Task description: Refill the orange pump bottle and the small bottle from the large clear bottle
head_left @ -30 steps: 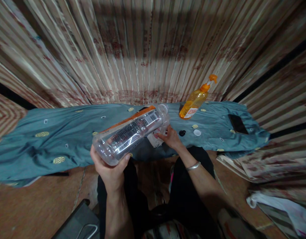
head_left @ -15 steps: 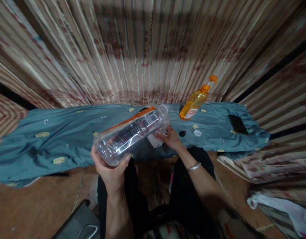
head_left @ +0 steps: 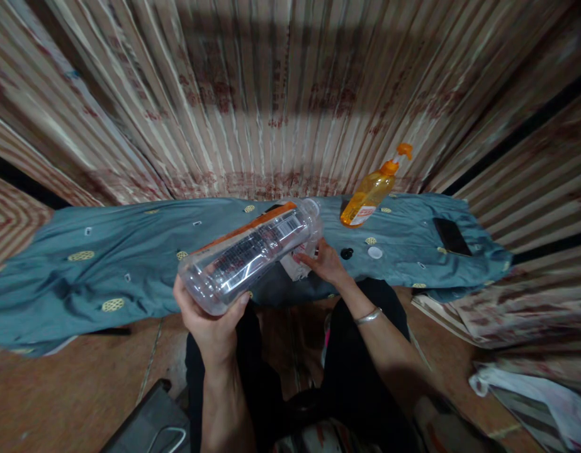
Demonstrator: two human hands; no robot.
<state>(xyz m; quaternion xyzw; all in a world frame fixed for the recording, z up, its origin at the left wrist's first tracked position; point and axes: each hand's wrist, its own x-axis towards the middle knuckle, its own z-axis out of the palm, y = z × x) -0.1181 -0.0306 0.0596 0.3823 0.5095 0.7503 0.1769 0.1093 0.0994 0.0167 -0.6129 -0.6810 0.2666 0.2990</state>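
My left hand (head_left: 212, 327) grips the base end of a large clear plastic bottle (head_left: 252, 255) with an orange-edged label and a barcode. The bottle lies tilted in the air, its neck up and to the right. Around the neck end, my right hand (head_left: 325, 261) has its fingers closed, partly hidden behind the bottle. A pale, crumpled-looking item (head_left: 296, 267) shows beneath the bottle beside my right fingers. An orange pump bottle (head_left: 368, 196) stands farther back on the right. Near my right hand lie a small black cap (head_left: 347, 253) and a white disc (head_left: 375, 252).
A teal patterned cloth (head_left: 143, 251) covers the long, narrow surface. A dark phone (head_left: 452, 236) lies at its right end. Striped curtains (head_left: 271, 88) hang behind and at both sides. A grey box-like object (head_left: 146, 421) is on the floor at lower left.
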